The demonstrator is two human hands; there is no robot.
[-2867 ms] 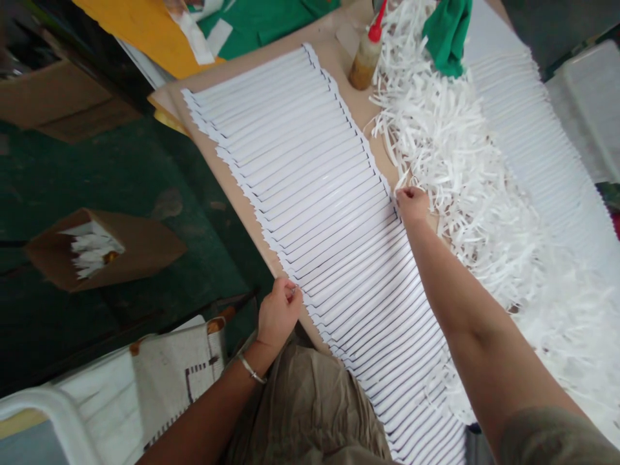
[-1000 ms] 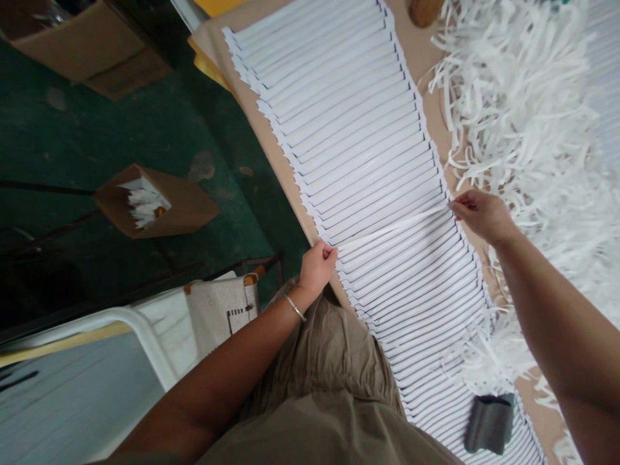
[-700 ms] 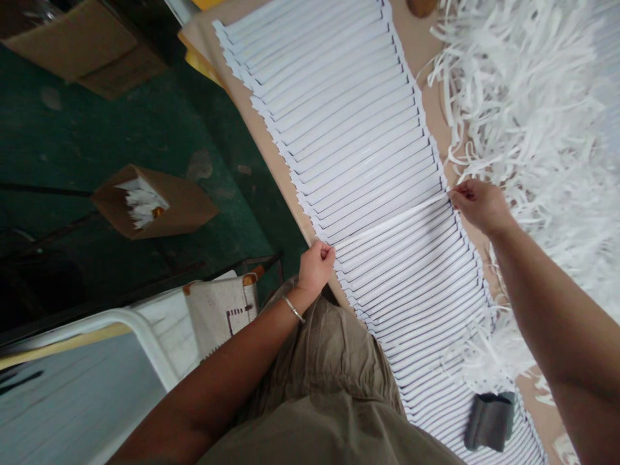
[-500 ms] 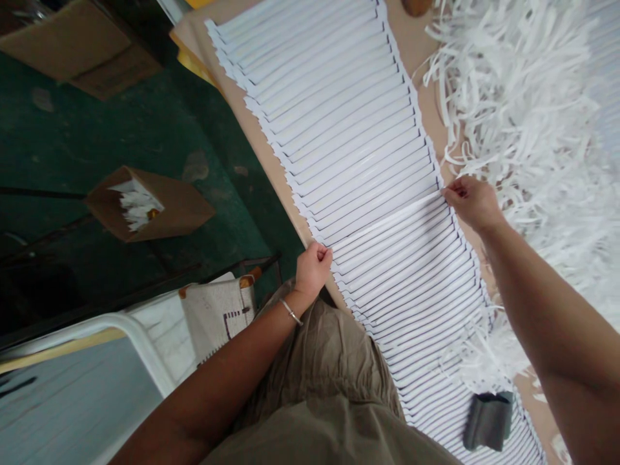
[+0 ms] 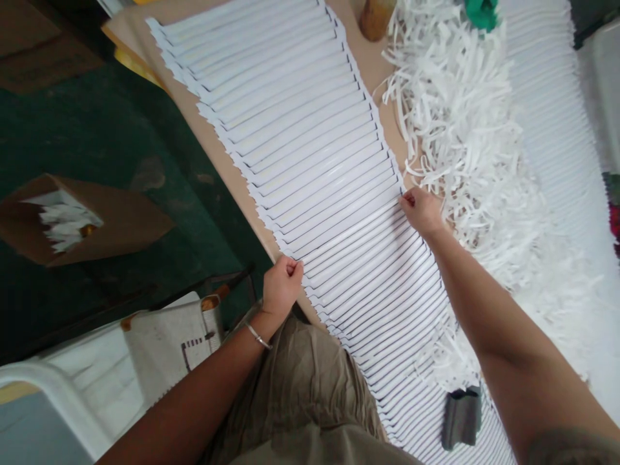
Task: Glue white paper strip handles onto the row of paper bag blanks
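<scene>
Two bare hands are working across a shingled row of white strips (image 5: 300, 142), seen from above, with a cardboard box of white offcuts (image 5: 65, 223) standing far left on the green floor and a woven cloth bag (image 5: 169, 349) just beyond the near edge of a tan-covered worktable (image 5: 194, 129). The left hand (image 5: 281, 287) is closing its curled fingers (image 5: 290, 268) in a tight pinch on the near end of one white strip (image 5: 353, 232), at the row's near edge. The right hand (image 5: 421, 212) is pinching the far end with its fingertips (image 5: 407, 201) pressed together, beside a mass of shredded white paper (image 5: 460, 148). Matched pressure at both ends appears best, sparing neighbouring strips. The strip is lying on the row, its long axis crossing the table from lower left to upper right, whereas the row's long axis is running from upper left to lower right, towards a grey pouch (image 5: 461, 418) resting on the strips.
</scene>
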